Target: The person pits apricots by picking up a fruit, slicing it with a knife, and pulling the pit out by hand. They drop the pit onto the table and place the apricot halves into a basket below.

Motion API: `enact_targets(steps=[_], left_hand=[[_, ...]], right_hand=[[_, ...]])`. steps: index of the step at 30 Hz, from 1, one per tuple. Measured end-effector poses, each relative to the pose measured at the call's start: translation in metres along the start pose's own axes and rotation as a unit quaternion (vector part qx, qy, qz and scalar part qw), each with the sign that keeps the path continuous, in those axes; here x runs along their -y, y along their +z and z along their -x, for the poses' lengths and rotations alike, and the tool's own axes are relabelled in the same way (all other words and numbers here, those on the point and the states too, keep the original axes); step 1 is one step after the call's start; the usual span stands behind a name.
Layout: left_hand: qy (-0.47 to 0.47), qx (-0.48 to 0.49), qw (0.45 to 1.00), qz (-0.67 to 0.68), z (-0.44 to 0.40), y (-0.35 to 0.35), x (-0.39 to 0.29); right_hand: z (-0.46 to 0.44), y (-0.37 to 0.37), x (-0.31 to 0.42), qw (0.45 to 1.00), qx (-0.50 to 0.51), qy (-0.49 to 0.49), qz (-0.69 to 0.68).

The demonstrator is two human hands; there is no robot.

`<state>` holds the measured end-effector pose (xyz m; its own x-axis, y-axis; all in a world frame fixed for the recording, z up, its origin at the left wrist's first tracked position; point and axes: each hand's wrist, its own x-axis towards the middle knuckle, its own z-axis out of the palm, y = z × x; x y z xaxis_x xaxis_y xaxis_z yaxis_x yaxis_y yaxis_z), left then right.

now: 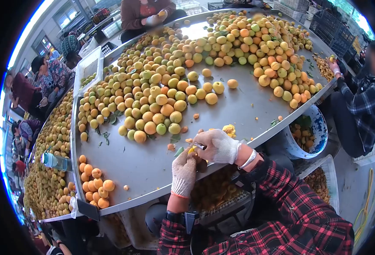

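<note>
My left hand [184, 175], in a pale knitted glove, is closed over the table's near edge, its fingers round a yellow-orange piece of fruit [191, 150]. Beside it, my gloved right hand [217, 146] is closed on a small metal tool [200, 145], whose tip is at the fruit. The two hands almost touch. Just beyond them lie a green leaf [179, 151], small brown pits [171, 147] and yellow fruit pieces [229, 129]. A large spread of apricots [162, 99] covers the far part of the metal table [221, 114].
Orange apricots [97, 183] sit at the table's left corner, near a bottle [55, 162]. A blue-white bucket [319, 129] and crates [323, 170] stand at the right near edge. People sit across [145, 17] and to the right [366, 102]. A white tray [89, 70] is at the left edge.
</note>
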<state>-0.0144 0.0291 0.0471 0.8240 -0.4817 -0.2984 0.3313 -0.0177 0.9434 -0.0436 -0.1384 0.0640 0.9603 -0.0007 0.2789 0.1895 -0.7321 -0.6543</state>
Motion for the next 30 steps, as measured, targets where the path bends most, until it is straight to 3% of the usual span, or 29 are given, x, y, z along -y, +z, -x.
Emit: enact_targets(steps=[5,6,8,11,17,21,23,24,25,26,28,29,30], left_hand=[[0.079,0.026,0.967,-0.242,0.002,0.002,-0.013],[0.078,0.024,0.967,-0.242,0.002,0.002,-0.010],[0.187,0.020,0.942,-0.277,-0.001,0.001,0.000],[0.185,-0.041,0.934,-0.302,-0.002,0.005,0.006],[0.186,-0.034,0.953,-0.237,-0.008,0.005,0.015],[0.175,-0.025,0.960,-0.217,-0.008,0.003,0.015],[0.133,-0.013,0.986,-0.101,-0.002,0.005,0.005],[0.134,-0.013,0.986,-0.101,-0.002,0.006,0.002],[0.144,-0.024,0.986,-0.082,-0.002,0.006,0.000],[0.154,-0.035,0.985,-0.064,-0.001,0.004,-0.002],[0.139,-0.036,0.989,-0.044,0.006,0.004,-0.019],[0.097,0.029,0.995,-0.023,0.011,0.004,-0.033],[0.053,0.093,0.994,-0.001,0.014,0.002,-0.039]], right_hand=[[-0.001,-0.009,0.006,0.995,0.075,0.040,0.046],[-0.001,-0.010,0.009,0.995,0.075,0.038,0.051],[-0.002,-0.007,0.011,0.995,0.075,0.036,0.059],[0.001,0.004,0.013,0.995,0.057,0.044,0.075],[-0.001,0.000,0.009,0.995,0.064,0.022,0.070],[0.000,0.003,0.000,1.000,0.007,0.000,0.018],[-0.002,-0.006,0.001,0.999,-0.033,-0.004,-0.014],[-0.003,-0.022,0.010,0.978,0.022,0.126,-0.167],[-0.004,-0.034,0.015,0.913,0.077,0.251,-0.314],[-0.002,-0.043,0.010,0.886,0.084,0.235,-0.391],[-0.002,-0.056,0.002,0.893,0.029,0.245,-0.377],[-0.003,-0.062,0.002,0.889,0.032,0.250,-0.382],[-0.004,-0.070,0.002,0.909,0.092,0.280,-0.295]])
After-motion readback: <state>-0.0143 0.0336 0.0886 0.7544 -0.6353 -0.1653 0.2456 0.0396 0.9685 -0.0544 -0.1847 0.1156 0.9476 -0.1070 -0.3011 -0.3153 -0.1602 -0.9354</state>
